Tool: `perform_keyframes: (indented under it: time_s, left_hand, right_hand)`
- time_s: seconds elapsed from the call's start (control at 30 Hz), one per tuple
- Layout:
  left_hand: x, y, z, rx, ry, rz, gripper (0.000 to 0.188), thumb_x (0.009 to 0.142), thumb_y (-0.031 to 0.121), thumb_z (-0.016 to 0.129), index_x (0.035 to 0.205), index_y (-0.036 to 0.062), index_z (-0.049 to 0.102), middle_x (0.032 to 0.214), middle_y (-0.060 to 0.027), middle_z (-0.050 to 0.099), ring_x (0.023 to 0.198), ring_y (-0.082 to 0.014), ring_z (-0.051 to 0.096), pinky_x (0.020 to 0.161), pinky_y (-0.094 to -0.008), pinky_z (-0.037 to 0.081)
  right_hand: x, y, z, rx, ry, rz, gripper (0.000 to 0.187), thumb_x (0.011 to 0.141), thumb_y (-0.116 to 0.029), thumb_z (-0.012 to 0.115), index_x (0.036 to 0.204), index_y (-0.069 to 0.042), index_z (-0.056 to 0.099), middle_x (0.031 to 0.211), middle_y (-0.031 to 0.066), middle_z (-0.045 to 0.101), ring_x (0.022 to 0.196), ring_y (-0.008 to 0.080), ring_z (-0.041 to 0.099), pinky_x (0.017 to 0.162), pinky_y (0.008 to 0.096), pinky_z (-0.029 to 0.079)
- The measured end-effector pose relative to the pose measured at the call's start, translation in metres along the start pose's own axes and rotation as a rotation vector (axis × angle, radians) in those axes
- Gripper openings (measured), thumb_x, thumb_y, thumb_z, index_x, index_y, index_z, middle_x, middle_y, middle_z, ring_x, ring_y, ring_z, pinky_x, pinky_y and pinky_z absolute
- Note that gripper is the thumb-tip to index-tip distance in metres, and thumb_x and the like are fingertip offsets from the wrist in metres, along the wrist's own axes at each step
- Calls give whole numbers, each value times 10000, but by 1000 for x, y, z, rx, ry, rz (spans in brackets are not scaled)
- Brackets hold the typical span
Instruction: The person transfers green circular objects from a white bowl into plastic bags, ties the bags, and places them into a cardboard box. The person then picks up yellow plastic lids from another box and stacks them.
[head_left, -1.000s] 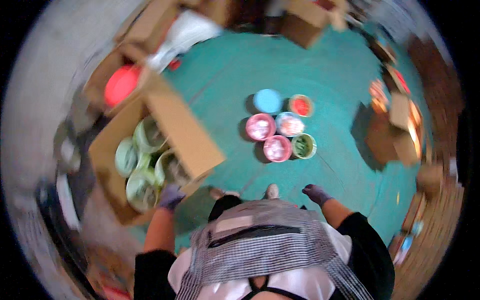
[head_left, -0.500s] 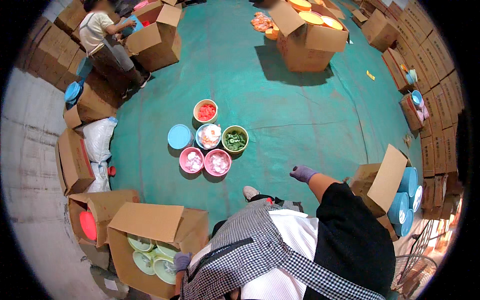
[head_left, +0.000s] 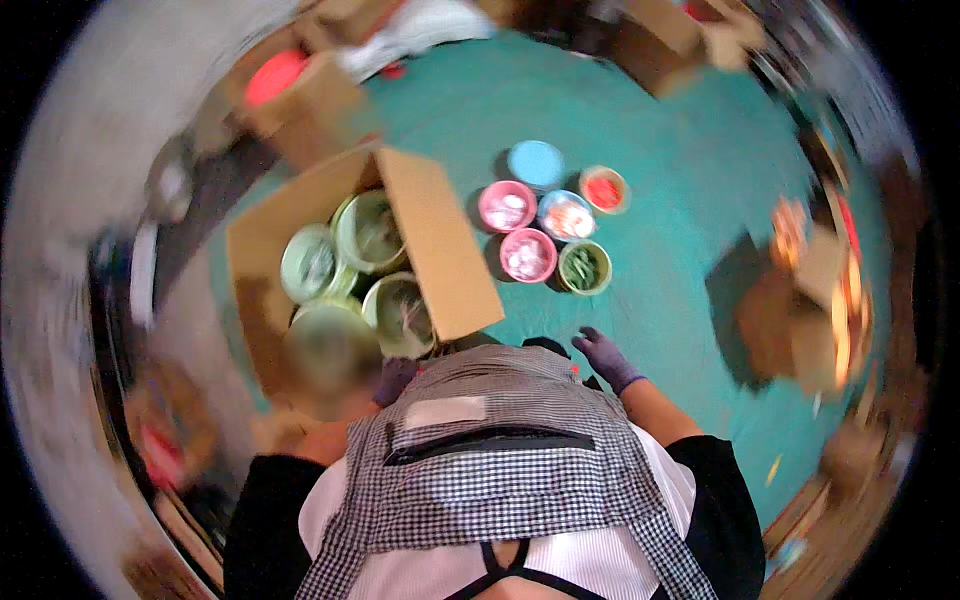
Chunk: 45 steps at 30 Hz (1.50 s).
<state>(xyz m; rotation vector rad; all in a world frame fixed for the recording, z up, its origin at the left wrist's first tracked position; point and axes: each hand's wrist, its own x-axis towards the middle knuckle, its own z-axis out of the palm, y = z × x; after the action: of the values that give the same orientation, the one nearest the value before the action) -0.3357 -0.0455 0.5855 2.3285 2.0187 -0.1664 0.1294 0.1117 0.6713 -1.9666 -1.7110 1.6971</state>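
My left hand (head_left: 397, 380), in a purple-grey glove, is at the near right edge of an open cardboard box (head_left: 262, 235), beside the pale green tubs in it. Its fingers are smeared and partly hidden. The nearest pale green tub (head_left: 335, 345) is blurred; behind it stand another tub (head_left: 372, 232) and a tub with clear wrapping (head_left: 308, 262). My right hand (head_left: 606, 359), gloved alike, hovers in front of my apron (head_left: 500, 490), holding nothing, fingers stretched out. Ahead of it on the floor stands a tub of green pieces (head_left: 585, 268).
Next to the green-filled tub stand two pink tubs (head_left: 527, 255), a blue tub with orange-and-white contents (head_left: 567, 216), a tub of red pieces (head_left: 604, 190) and a plain blue tub (head_left: 536, 164). A blurred box (head_left: 780, 325) is at the right. A white sack (head_left: 425, 30) lies far off.
My view has swung left toward the box of pale green tubs, which now looks larger and nearer. My right hand has come in from the side to the front of my body.
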Motion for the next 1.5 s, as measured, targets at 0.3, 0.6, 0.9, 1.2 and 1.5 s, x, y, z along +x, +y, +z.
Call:
perform_keyframes:
  time_s: [0.3,0.6,0.9,1.2,1.5]
  left_hand:
    - [-5,124,-97,-288,-290,-614,218,845,223,568,966,86,688,941,-118,688,852,-269,651,736,-387,506]
    - [-55,268,-109,-411,-152,-560,287,864,268,548,1060,116,692,1013,-108,684,908,-266,642,761,-426,502]
    - [-109,380,-126,-330,-139,-589,305,860,316,544,1045,141,712,1037,-65,689,956,-244,638,775,-440,488]
    - [-109,503,-104,-349,15,-657,336,855,377,540,1039,167,727,1063,-29,693,995,-226,636,814,-453,472]
    - [-88,632,-171,-302,-319,-780,338,838,392,560,1055,191,724,1070,-35,692,991,-231,633,845,-454,461]
  right_hand:
    - [46,-198,122,-160,-534,7,847,721,-600,710,1387,-188,389,1183,140,581,1084,333,536,923,484,422]
    - [72,-125,123,-235,-792,-28,264,813,-109,671,1060,-61,588,1049,90,630,919,261,629,715,407,559]
    - [-49,-10,80,-1279,-781,-1587,177,778,-184,693,877,-54,625,814,113,653,739,276,639,628,385,517]
    - [-117,58,32,-1201,-1122,-1463,192,746,-164,700,846,-20,623,804,134,665,695,314,650,611,390,518]
    - [-107,118,-59,-1066,-1268,-1440,217,745,-165,695,887,-22,614,868,142,667,732,323,654,626,398,524]
